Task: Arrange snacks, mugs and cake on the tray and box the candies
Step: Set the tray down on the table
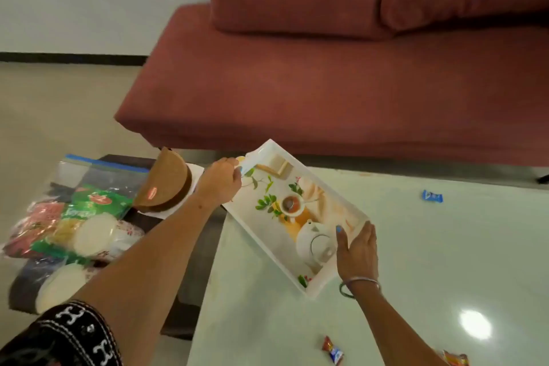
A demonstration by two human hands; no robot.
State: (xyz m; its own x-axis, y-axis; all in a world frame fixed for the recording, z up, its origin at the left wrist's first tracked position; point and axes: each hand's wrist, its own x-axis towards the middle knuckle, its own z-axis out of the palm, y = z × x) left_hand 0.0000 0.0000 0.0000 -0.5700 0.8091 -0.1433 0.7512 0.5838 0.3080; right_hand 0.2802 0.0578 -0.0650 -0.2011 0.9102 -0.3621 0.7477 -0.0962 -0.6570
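Note:
A white rectangular tray [269,147] with a printed teapot, cup and leaves picture lies skewed over the white table's far left corner. My left hand [219,180] grips its far left rim, and my right hand [358,249] grips its near right rim. The tray holds nothing. On a dark low stool to the left sits half a brown cake [166,183] on white paper. A clear zip bag of snacks [74,217] lies beside it, with flowered mugs [124,235] partly hidden under the bag. Wrapped candies lie on the table: a blue one [432,196], a red and blue one [333,350] and an orange one [454,359].
The glossy white table [416,261] stretches to the right and towards me. A red sofa [326,83] stands just behind it. The dark stool [190,246] stands at the table's left edge, on a beige tiled floor [59,113].

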